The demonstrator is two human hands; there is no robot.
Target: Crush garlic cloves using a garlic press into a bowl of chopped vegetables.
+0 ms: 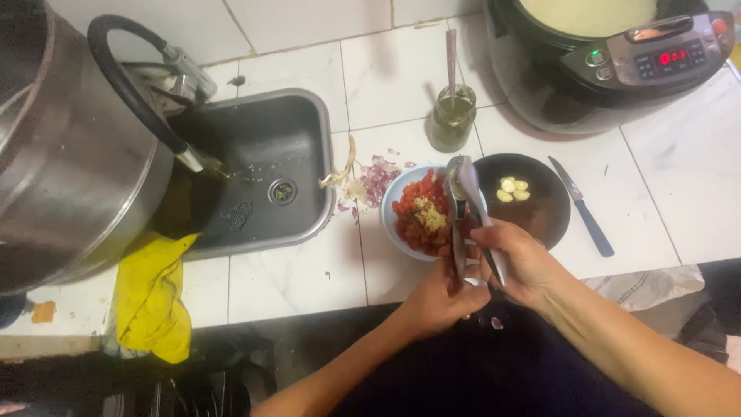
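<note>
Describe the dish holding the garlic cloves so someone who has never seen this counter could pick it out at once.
Start at the steel sink set into the white tiled counter, then go right past the light blue bowl of chopped red pieces. The next dish is the dark round plate, with a few pale peeled garlic cloves on it. Unlike the blue bowl, it is nearly black and shallow, and a black-handled knife lies just to its right.
</note>
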